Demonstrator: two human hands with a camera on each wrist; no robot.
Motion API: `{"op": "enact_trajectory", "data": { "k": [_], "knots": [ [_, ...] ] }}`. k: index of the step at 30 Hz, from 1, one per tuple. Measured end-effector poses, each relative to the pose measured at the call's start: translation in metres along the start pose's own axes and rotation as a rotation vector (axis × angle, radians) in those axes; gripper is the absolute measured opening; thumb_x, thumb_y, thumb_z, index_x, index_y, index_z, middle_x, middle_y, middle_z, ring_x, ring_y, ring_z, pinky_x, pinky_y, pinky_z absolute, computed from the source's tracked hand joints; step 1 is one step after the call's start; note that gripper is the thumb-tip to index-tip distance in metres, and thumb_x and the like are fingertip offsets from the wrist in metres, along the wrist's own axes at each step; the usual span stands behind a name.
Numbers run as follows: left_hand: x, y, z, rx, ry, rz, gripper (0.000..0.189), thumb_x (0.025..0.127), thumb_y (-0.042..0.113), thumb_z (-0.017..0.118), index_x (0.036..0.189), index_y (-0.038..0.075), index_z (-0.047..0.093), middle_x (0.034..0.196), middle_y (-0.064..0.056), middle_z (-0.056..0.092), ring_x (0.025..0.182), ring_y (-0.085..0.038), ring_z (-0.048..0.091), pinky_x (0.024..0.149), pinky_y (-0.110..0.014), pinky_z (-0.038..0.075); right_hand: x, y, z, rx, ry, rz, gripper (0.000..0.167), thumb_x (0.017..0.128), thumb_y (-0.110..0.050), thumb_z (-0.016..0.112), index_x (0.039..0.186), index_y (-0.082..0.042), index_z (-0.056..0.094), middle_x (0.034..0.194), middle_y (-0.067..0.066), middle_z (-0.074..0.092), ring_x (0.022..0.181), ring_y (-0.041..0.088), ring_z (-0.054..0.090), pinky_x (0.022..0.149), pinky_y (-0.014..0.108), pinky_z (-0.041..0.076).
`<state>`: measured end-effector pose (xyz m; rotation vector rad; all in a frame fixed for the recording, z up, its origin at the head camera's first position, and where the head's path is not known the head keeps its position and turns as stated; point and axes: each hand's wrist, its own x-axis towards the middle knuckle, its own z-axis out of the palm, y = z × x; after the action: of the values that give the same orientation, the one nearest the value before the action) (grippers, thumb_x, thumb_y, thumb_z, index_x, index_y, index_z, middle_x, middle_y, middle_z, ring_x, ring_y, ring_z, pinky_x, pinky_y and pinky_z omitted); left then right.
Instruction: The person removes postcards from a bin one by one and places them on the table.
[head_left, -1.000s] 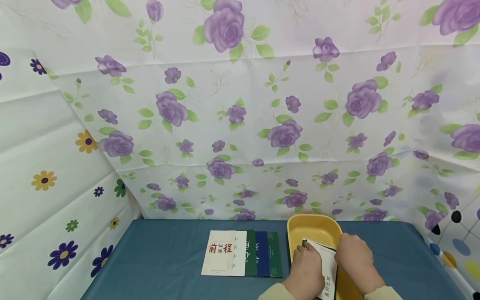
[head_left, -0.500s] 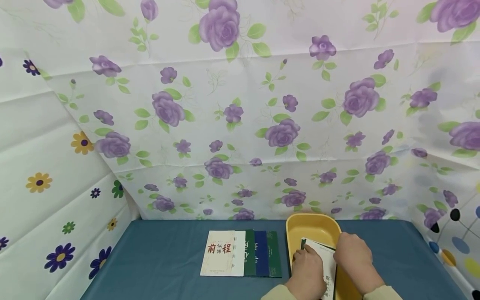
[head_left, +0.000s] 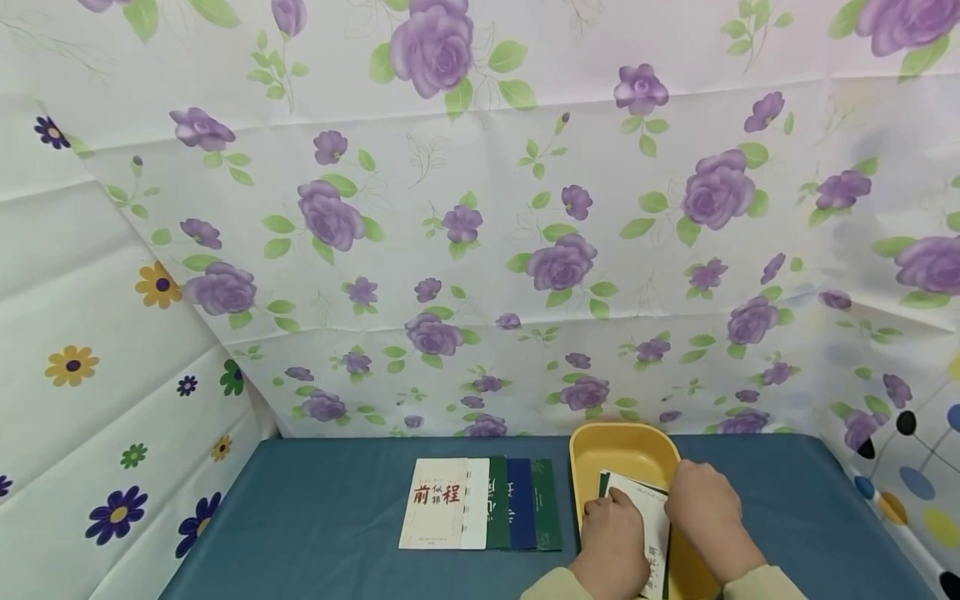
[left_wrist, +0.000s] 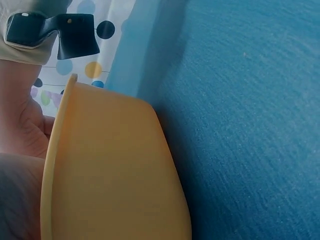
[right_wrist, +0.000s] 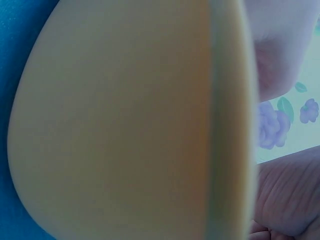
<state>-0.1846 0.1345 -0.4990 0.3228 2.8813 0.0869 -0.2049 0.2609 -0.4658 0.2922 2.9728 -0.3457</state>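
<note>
In the head view, a white printed card (head_left: 654, 508) with a dark green one showing along its edge slants inside the yellow bin (head_left: 626, 437). My left hand (head_left: 615, 540) is curled at the card's left side, thumb and fingertips over its edge. Opposite it, my right hand (head_left: 703, 512) has its fingers bent down at the card's right edge, knuckles up, beside the bin's rim. The bin's outer wall (left_wrist: 115, 165) fills much of the left wrist view. A similar wall (right_wrist: 110, 125) covers most of the right wrist view and hides the fingertips.
Left of the bin, several cards overlap in a row on the blue tabletop (head_left: 330, 517): a cream one (head_left: 431, 508) with red characters, a white one (head_left: 475, 504), then green and blue (head_left: 521, 504) ones. A flowered cloth (head_left: 480, 233) hangs behind the table.
The view has shifted slightly, moving the background a little leftward. Both hands stay at the card in the bin, with hardly any visible movement.
</note>
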Motion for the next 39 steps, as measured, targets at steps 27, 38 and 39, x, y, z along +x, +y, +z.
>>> {"op": "enact_trajectory", "data": {
  "k": [27, 38, 39],
  "knots": [
    [-0.010, -0.001, 0.002, 0.151, 0.352, -0.024, 0.031, 0.095, 0.028, 0.053, 0.115, 0.006, 0.062, 0.090, -0.008, 0.063, 0.068, -0.015, 0.056, 0.057, -0.020, 0.048, 0.000, -0.004, -0.002, 0.012, -0.016, 0.004, 0.015, 0.081, -0.004, 0.059, 0.090, 0.008, 0.062, 0.071, 0.017, 0.062, 0.062, 0.033, 0.061, 0.047, 0.045, 0.046],
    [-0.011, -0.008, -0.009, 0.065, 0.370, 0.052, 0.016, 0.092, 0.017, 0.056, 0.097, 0.005, 0.066, 0.071, -0.003, 0.052, 0.059, -0.012, 0.053, 0.052, -0.023, 0.047, 0.001, -0.002, 0.001, 0.008, -0.016, 0.005, 0.012, 0.082, -0.003, 0.058, 0.087, 0.006, 0.063, 0.071, 0.017, 0.062, 0.061, 0.032, 0.060, 0.045, 0.044, 0.045],
    [-0.011, -0.008, -0.010, 0.053, 0.375, 0.047, 0.014, 0.092, 0.016, 0.057, 0.094, 0.005, 0.066, 0.068, -0.002, 0.051, 0.057, -0.012, 0.053, 0.051, -0.023, 0.047, 0.001, -0.001, 0.002, 0.006, -0.014, 0.004, 0.011, 0.082, -0.003, 0.058, 0.086, 0.006, 0.063, 0.071, 0.017, 0.062, 0.060, 0.032, 0.060, 0.045, 0.044, 0.045]
  ]
}}
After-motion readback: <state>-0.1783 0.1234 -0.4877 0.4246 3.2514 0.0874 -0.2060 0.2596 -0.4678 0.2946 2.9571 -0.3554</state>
